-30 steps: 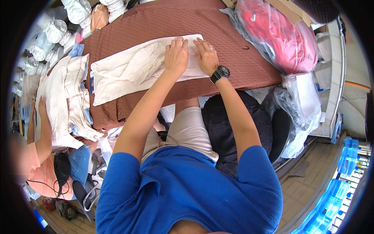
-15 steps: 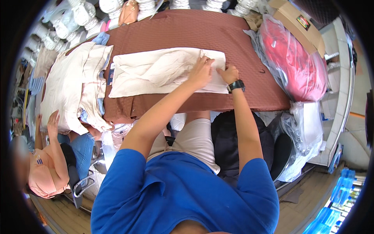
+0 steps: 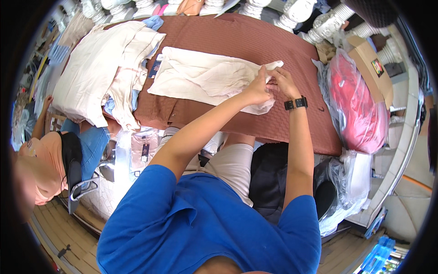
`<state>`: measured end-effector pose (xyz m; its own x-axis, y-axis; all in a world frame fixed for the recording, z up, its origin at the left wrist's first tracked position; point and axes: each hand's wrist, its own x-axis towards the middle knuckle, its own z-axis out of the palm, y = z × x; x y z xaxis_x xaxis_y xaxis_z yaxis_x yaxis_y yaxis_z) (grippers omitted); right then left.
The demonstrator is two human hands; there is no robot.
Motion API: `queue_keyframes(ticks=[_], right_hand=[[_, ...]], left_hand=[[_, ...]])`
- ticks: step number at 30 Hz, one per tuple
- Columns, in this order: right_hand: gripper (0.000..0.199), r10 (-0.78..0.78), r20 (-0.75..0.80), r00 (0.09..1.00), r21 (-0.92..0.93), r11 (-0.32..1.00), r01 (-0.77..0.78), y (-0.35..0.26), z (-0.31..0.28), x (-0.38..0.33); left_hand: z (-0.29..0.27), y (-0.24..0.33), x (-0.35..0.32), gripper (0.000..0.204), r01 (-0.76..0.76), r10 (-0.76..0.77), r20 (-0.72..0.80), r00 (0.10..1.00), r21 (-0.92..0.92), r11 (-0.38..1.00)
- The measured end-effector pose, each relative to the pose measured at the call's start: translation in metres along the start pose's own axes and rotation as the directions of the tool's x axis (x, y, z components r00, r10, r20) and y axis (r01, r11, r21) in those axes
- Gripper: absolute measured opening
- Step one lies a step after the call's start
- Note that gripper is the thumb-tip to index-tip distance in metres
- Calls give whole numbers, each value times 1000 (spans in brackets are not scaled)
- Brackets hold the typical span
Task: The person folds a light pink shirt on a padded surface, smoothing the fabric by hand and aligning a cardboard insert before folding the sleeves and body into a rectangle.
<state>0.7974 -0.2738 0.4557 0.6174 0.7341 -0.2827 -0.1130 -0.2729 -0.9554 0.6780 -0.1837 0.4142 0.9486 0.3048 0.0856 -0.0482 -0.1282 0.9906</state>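
Note:
A cream folded garment [image 3: 205, 75] lies lengthwise on the table, wrinkled along its middle, with a dark tag [image 3: 155, 68] at its left end. Both my hands are at its right end. My left hand [image 3: 259, 90] grips the bunched cloth near that edge, thumb up. My right hand [image 3: 285, 83], with a black watch [image 3: 295, 103] on its wrist, pinches the same end from the right, its fingertips close to the left hand. The cloth there is raised and creased; the fingertips are partly hidden.
A brown textured cloth [image 3: 301, 59] covers the table. Cream and light blue garments [image 3: 98, 64] are piled at the left, beside a seated person [image 3: 50, 160]. At the right are a plastic-wrapped red bundle [image 3: 356, 100] and a cardboard box [image 3: 372, 68]. White balusters [image 3: 292, 13] line the far side.
The garment's right end, flat before, is now lifted and gathered between my hands. My hands have drawn closer together. The view has shifted, and the seated person's hand has moved away from the pile's front.

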Motion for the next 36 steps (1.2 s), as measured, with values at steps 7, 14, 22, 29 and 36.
queue_keyframes(ticks=[7, 14, 22, 29, 36], right_hand=[[24, -340, 213, 916, -285, 875, 391, -37, 69, 35], [21, -550, 87, 830, -237, 798, 554, -42, 116, 39], [41, -650, 319, 690, -682, 349, 643, 31, 160, 62], [48, -656, 193, 730, -817, 304, 489, 33, 182, 48], [55, -581, 233, 780, -810, 327, 486, 61, 182, 58]], left_hand=[[-60, -16, 3, 84, -191, 197, -372, 907, 53, 980], [-215, 8, -46, 73, -59, 49, -46, 998, -248, 967], [-291, -74, -97, 55, 213, -259, -152, 954, -269, 939], [-302, -65, -101, 64, 57, -56, -213, 975, -2, 998], [-308, -75, -105, 65, 216, -147, -284, 948, 228, 949]])
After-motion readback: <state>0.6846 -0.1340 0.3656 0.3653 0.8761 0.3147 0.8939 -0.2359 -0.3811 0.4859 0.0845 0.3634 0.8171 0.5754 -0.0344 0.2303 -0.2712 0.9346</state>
